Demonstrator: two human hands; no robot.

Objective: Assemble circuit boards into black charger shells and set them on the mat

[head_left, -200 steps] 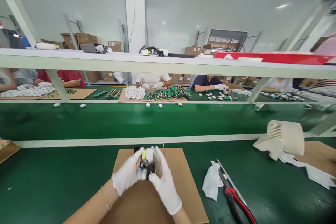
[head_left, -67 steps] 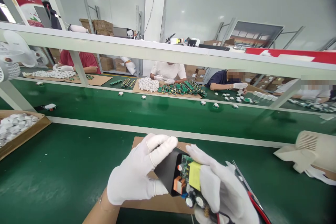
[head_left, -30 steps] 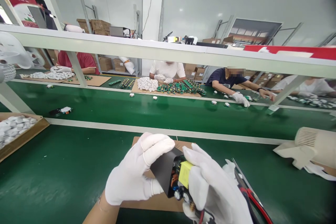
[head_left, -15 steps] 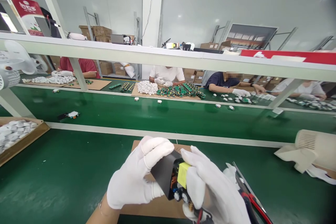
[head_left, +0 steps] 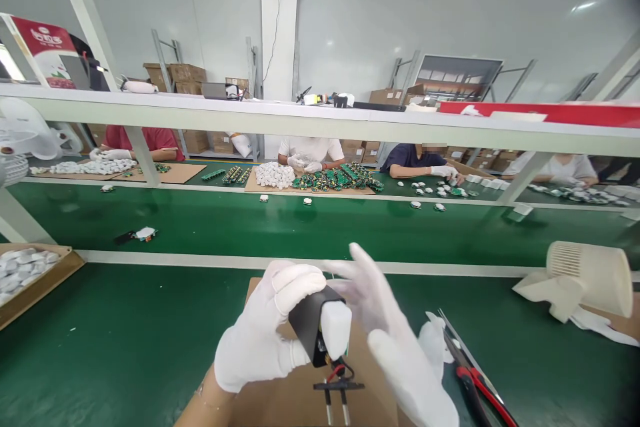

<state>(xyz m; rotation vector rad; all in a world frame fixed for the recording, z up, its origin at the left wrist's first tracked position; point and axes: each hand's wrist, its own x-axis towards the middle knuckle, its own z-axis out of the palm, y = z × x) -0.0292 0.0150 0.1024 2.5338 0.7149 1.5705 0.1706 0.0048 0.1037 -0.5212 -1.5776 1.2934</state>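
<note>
My left hand (head_left: 265,333), in a white glove, grips a black plastic housing (head_left: 307,321) over the cardboard sheet (head_left: 373,390). A white block (head_left: 336,329) sticks out of the housing's open end; what lies deeper inside is mostly hidden. Below it a black plug piece with two pins (head_left: 339,386) hangs from red and black wires. To the right, my gloved right hand (head_left: 400,353) is open, fingers spread, with its fingertips close to the housing's far side. Whether they touch it I cannot tell.
Red-handled pliers (head_left: 473,377) and a thin pointed metal tool (head_left: 467,343) lie at right. A fan (head_left: 587,280) rests beyond. A cardboard box (head_left: 45,283) of white pieces stands at left. Past a rail, boards ride a green conveyor (head_left: 225,220); several co-workers sit opposite.
My right hand has let go of the circuit board with the yellow part and opened. The board has gone into the housing, its white block now at the opening. The pinned plug piece now hangs in view.
</note>
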